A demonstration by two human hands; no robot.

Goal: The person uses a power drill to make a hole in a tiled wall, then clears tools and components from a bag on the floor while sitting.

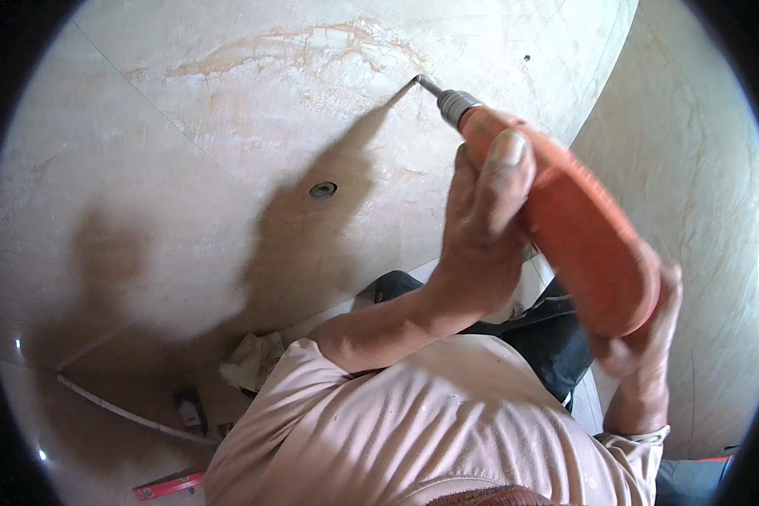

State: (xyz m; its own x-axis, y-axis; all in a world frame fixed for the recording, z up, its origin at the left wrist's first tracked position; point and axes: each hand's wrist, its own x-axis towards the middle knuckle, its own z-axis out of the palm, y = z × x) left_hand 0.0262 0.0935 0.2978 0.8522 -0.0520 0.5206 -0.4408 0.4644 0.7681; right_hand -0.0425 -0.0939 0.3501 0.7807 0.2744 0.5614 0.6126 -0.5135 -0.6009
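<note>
1. The orange drill (590, 244) is in both hands, in front of the person's chest; its casing is too blurred to read.
2. Its bit (431, 86) meets the pale wall (194, 202) at the tip.
3. The left hand (493, 198) wraps the drill behind the chuck (458, 108).
4. The right hand (645, 337) grips the rear, fingers mostly hidden.
5. The red level (169, 487), lower left, bears marks too small to read.
6. Whether the crumpled pale thing (251, 358) is a bag, I cannot tell.

1 head-worn fisheye view: looks down past wearer's shirt (413, 422) toward marbled wall (202, 202), close range.
</note>
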